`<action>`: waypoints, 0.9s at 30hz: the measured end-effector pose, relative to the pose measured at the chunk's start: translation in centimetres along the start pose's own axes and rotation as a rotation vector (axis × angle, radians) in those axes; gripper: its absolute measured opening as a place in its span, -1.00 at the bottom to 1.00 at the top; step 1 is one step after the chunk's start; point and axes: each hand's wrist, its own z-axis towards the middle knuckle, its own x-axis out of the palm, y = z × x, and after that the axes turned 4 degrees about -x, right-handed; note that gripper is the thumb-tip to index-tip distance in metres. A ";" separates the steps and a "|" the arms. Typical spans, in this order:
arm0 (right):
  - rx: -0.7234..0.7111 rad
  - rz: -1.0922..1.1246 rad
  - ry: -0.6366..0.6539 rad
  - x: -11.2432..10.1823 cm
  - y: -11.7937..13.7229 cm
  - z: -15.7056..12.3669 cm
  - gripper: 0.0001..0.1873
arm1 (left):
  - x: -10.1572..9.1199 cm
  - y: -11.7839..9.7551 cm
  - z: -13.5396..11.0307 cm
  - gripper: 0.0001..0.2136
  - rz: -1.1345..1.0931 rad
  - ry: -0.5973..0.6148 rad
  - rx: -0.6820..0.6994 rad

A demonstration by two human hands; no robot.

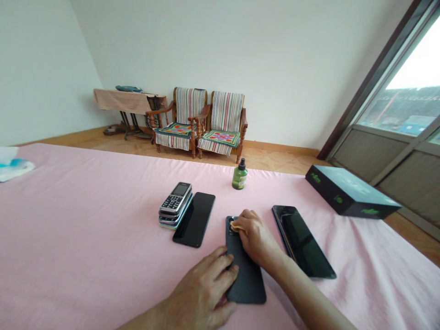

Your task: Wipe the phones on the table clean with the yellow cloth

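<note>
A dark smartphone (246, 279) lies back side up on the pink cloth, its camera end pointing away from me. My left hand (206, 286) holds it down along the left edge, fingertips on its back and thumb low by the side. Between the closed fingers of my right hand (256, 236) is a small yellowish cloth (235, 226), pressed against the camera area. Part of the lenses is hidden by the cloth and fingers. Left of the hands lies a black smartphone (195, 220) beside a pile of phones topped by a keypad phone (176, 198).
Right of my hands is a stack of smartphones (304, 240). A green bottle (239, 175) with a black top stands farther back. The black box (350, 191) sits at the right edge of the pink-covered surface (85, 229). Two wooden armchairs (223, 117) are by the wall.
</note>
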 end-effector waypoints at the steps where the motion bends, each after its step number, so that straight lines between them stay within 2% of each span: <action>1: 0.009 0.000 -0.005 -0.2 -0.4 -0.1 -0.68 | 0.0 0.0 -0.1 -0.55 -0.006 -0.006 -0.005; 7: 0.023 0.000 -0.041 0.3 -1.4 0.1 -0.65 | 0.2 0.2 -0.1 -0.56 -0.057 -0.021 -0.039; 15: -0.009 0.010 -0.062 1.6 -1.3 1.8 -0.62 | -0.8 -0.2 0.3 -0.57 -0.048 0.013 -0.008; 27: -0.116 0.044 -0.014 1.2 -0.7 1.0 -0.63 | -0.4 0.0 0.1 -0.54 0.001 0.031 0.014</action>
